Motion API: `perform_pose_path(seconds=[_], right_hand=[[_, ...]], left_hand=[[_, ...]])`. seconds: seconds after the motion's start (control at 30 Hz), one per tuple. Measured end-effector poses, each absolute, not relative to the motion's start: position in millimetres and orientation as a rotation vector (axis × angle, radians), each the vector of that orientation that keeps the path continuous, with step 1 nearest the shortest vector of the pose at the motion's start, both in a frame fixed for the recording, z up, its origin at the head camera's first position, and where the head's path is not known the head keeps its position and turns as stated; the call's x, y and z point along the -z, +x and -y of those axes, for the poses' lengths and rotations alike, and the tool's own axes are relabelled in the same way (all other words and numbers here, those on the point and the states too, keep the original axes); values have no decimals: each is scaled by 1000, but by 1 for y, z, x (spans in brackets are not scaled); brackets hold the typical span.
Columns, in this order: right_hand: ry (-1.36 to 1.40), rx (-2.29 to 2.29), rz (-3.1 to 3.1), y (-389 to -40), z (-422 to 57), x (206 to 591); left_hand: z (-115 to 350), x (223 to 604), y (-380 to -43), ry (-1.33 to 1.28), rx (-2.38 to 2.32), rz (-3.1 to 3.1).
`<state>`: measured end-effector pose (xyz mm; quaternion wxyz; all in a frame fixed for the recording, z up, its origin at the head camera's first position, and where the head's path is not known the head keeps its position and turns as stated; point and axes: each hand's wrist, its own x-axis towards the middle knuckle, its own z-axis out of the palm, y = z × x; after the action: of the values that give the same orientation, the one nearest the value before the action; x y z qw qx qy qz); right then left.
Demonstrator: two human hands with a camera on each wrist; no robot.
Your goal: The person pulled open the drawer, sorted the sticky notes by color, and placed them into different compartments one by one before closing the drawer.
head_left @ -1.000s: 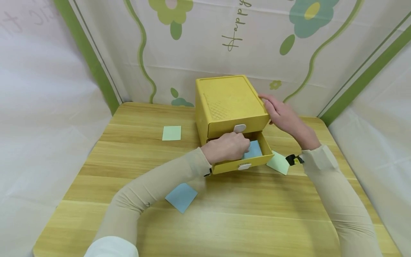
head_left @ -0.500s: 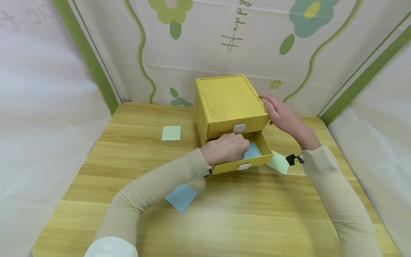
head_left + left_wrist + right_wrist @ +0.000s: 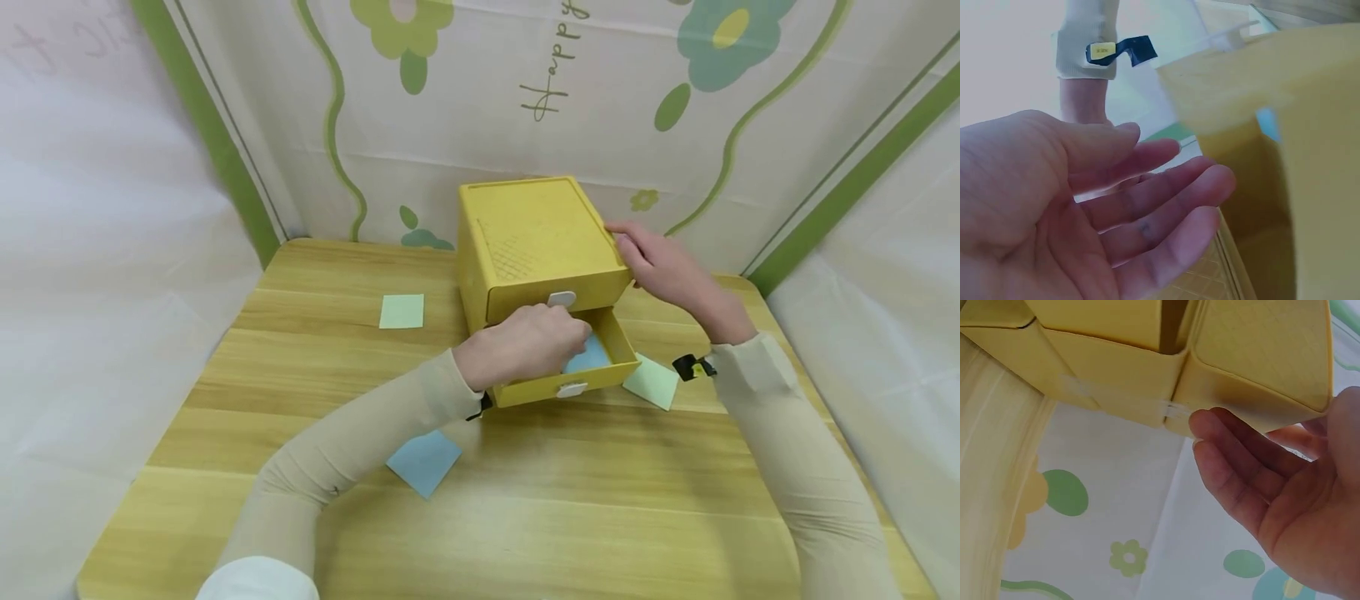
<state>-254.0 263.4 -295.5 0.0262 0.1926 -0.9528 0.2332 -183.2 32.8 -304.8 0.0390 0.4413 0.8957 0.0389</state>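
Observation:
A yellow drawer cabinet (image 3: 536, 221) stands at the back of the table, its lower drawer (image 3: 536, 390) pulled out. Inside that drawer lies a blue square of paper (image 3: 588, 357), partly covered by my left hand (image 3: 525, 343). That hand hovers over the drawer; the left wrist view shows its fingers (image 3: 1166, 212) loosely bent with nothing between them. My right hand (image 3: 660, 265) rests on the cabinet's right side near the top edge, and its fingertips (image 3: 1200, 422) lie against the wall in the right wrist view.
A pale green paper square (image 3: 402, 311) lies left of the cabinet, another green paper (image 3: 651, 382) beside the drawer's right corner. A second blue paper (image 3: 425, 463) sits nearer the front, by my left forearm. A printed white curtain (image 3: 442, 125) encloses the wooden table (image 3: 555, 517).
My left hand has risen slightly from inside the drawer, and the blue paper there lies lower than it did a second ago. The right hand keeps its place on the cabinet.

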Motion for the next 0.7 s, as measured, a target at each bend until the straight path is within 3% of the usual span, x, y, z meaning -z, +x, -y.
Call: perform_pose_path(seconds=[0.7], right_hand=[[580, -672, 2911, -255, -262, 292]], left_hand=[[-2, 283, -161, 1541, -395, -2838]])
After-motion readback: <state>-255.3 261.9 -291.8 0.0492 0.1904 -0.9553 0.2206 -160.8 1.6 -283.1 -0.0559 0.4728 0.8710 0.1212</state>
